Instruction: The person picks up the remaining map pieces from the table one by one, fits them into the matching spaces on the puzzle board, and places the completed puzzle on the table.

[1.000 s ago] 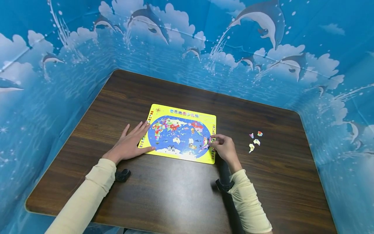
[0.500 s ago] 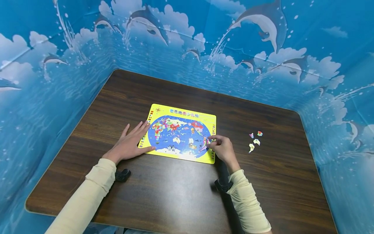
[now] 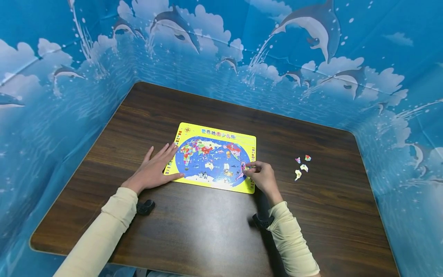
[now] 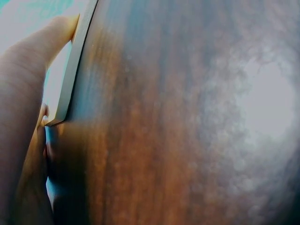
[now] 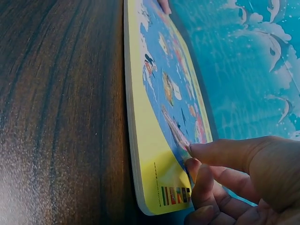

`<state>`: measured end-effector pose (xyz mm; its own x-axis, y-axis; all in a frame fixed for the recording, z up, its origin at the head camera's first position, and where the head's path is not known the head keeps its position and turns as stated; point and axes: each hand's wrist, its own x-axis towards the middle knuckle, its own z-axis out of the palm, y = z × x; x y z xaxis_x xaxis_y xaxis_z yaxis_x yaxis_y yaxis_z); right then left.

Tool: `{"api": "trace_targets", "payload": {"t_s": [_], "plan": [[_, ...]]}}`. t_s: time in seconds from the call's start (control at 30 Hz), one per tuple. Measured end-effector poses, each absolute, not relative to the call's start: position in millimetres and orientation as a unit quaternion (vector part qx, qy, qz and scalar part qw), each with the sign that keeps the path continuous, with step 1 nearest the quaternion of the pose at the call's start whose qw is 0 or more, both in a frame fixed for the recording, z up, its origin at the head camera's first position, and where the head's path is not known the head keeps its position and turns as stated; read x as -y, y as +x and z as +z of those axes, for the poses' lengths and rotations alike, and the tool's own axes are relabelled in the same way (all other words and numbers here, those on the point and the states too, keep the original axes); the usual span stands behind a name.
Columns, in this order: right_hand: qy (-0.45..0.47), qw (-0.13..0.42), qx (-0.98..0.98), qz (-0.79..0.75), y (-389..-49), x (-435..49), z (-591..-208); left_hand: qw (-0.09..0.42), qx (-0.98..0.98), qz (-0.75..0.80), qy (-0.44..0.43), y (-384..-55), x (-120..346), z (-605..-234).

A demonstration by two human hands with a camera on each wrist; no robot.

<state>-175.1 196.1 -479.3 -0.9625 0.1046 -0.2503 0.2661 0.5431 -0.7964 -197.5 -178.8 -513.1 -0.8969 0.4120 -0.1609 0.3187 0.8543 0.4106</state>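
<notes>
L hand point(image 3: 155, 169): palm down, fingers straight + spread wide, grips nothing. Fingertips rest on L edge of map board point(image 3: 245, 188); my thumb lies over its near L corner, confirmed in L wrist view.

R hand point(image 3: 263, 175): thumb + index brought together in a pinch, other fingers bent. Holding a pinkish, multicol. puzzle pc point(image 5: 176, 129) by one end, at the R side of the blue map area, just inside the yellow border. Can't tell if pc is fully seated in its slot; looks slanted in R wrist view.

Map board lies flat on the dk brown wood table point(image 3: 346, 200), btwn my hands. Yellow border, blue oval map, flags down both sides, Chinese title along far edge.

Four loose pcs on table, R of board, well apart from it: pink-purple pc point(image 3: 298, 160), red-green pc point(image 3: 308, 157), white pc point(image 3: 304, 168), pale yellow pc point(image 3: 298, 175).

Cream sleeves point(image 3: 294, 240) on both arms, blk wrist cams point(image 3: 145, 207) at both wrists. Bkgd: blue dolphin curtain point(image 3: 207, 65) behind + both sides.
</notes>
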Motion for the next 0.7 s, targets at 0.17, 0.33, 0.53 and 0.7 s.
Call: {"api": "trace_targets", "payload": {"t_s": [0.17, 0.33, 0.53, 0.7], "plan": [[0.123, 0.089, -0.863, -0.482, -174.7, -197.9, -478.8, 0.116, -0.956, 0.192, 0.191, -197.2, 179.3, -514.4], [0.131, 0.085, -0.859, -0.488, -176.0, -200.8, -478.2, 0.117, -0.955, 0.194, 0.193, -197.2, 179.5, -514.7], [0.118, 0.076, -0.857, -0.497, -178.6, -202.3, -476.0, 0.114, -0.955, 0.195, 0.194, -197.7, 180.2, -517.0], [0.113, 0.060, -0.862, -0.490, -180.1, -202.6, -475.8, 0.114, -0.955, 0.197, 0.191, -197.7, 179.5, -517.6]]}}
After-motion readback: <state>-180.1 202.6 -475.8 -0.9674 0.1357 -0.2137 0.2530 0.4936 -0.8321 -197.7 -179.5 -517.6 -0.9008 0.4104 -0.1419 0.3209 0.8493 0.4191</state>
